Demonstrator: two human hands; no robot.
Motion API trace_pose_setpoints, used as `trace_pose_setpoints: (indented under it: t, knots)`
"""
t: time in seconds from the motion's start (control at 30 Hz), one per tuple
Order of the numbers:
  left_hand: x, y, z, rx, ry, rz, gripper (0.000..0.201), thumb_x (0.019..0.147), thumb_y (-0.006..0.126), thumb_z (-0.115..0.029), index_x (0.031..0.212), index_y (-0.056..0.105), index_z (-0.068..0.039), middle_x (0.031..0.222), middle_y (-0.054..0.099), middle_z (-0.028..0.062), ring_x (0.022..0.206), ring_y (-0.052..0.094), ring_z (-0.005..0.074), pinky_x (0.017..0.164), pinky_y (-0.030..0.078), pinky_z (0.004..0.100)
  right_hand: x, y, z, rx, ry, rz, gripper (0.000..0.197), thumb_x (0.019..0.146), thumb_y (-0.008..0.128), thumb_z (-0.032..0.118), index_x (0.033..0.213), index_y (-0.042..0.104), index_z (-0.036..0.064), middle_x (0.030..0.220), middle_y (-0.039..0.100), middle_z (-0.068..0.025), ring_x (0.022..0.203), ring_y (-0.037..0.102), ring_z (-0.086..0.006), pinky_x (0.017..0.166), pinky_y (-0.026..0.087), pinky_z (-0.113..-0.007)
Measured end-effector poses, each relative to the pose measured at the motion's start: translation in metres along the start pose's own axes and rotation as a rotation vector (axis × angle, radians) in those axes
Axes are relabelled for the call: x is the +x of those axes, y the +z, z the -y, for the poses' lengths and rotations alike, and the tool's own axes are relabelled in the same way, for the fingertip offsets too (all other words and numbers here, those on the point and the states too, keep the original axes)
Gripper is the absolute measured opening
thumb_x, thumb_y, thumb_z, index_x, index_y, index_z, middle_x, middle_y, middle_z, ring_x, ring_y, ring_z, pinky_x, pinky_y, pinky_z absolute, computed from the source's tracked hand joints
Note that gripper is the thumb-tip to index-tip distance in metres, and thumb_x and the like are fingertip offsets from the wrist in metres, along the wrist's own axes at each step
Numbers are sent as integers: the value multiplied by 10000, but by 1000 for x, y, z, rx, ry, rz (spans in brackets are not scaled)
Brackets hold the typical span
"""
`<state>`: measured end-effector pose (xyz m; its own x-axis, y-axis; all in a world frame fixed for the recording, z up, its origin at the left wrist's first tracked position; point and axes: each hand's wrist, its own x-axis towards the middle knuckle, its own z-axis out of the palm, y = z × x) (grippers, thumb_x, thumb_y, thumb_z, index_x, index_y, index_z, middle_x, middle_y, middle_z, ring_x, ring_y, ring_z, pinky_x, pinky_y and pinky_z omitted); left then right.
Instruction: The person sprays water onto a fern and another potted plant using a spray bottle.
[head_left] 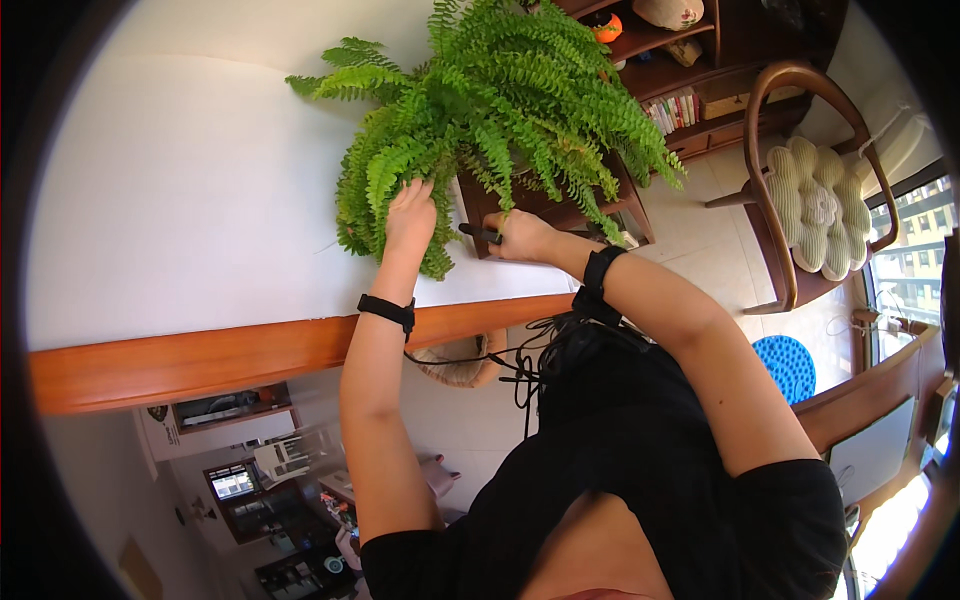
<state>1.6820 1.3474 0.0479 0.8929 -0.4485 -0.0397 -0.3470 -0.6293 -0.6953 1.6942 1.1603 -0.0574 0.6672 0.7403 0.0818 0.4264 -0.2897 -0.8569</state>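
A large green fern (pixel 500 110) with long, arching fronds fills the upper middle. My left hand (pixel 410 213) reaches into its lower left side, with the fingers drawn together on a frond; the fingertips are partly hidden by leaves. To its right, below the hanging fronds, my right hand (pixel 522 238) is closed round a dark tool (pixel 481 234). A black, blunt end of that tool sticks out to the left of the fist. The rest is hidden, so its exact kind cannot be made out. Both wrists wear black straps.
Beneath the fern stands a dark wooden stand (pixel 625 195). A white surface (pixel 200 220) with an orange-brown wooden edge (pixel 200 358) lies to the left. On the right are a wooden chair (pixel 775 190) with a flower-shaped cushion and a blue round mat (pixel 784 368). Black cables (pixel 535 350) hang near my body.
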Motion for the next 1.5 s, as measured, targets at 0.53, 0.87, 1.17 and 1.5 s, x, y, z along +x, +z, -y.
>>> trace_pose_setpoints:
  t: [0.53, 0.87, 1.17, 1.5]
  knots:
    - [-1, -6, -1, -48, 3, 40, 122, 706, 570, -79, 755, 673, -38, 1196, 557, 33, 1108, 465, 223, 1002, 329, 338, -21, 21, 7, -97, -173, -1, 298, 704, 616, 201, 934, 581, 15, 855, 624, -179, 817, 615, -345, 721, 503, -430]
    - [-3, -3, -17, -116, -13, 36, 124, 733, 559, -76, 759, 669, -25, 1200, 557, 48, 1149, 452, 234, 1025, 311, 355, -36, -10, 4, 55, -190, -94, 334, 708, 633, 208, 976, 586, 15, 920, 612, -195, 855, 600, -352, 764, 490, -411]
    - [-17, -23, -62, -270, -19, 50, 199, 762, 536, -50, 923, 650, -31, 1267, 507, 75, 1215, 408, 246, 1066, 257, 382, -102, -99, -14, 251, 128, -537, 201, 741, 620, 161, 866, 578, 10, 762, 598, -183, 690, 593, -343, 633, 466, -379]
    - [-19, -75, -91, -725, -196, -29, 217, 797, 539, -36, 985, 637, -80, 1161, 583, 63, 998, 566, 258, 820, 452, 362, -132, -105, -73, 145, 396, -559, 274, 752, 636, 234, 914, 594, 17, 800, 625, -194, 767, 610, -351, 675, 483, -396]
